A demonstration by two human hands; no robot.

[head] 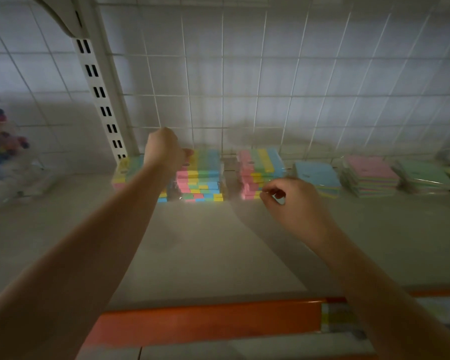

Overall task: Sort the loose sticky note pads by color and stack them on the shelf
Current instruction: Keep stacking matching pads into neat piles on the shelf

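Note:
Several stacks of sticky note pads stand along the back of a white shelf [205,242]. My left hand [164,152] reaches over the top of the middle multicolour stack [200,178], fingers curled down onto its top left edge. A second multicolour stack [257,165] stands to its right. My right hand [294,201] hovers at that stack's lower front corner with fingers curled; whether it pinches a pad I cannot tell. Another multicolour stack [126,170] sits left, partly hidden by my left forearm. Blue pads [317,175], pink pads [369,170] and green pads [424,175] lie further right.
A wire grid [244,94] backs the shelf and a slotted white upright [102,100] stands at the left. A clear bag of coloured items [3,152] sits at far left. The shelf's orange front rail [205,323] carries a small label [338,318].

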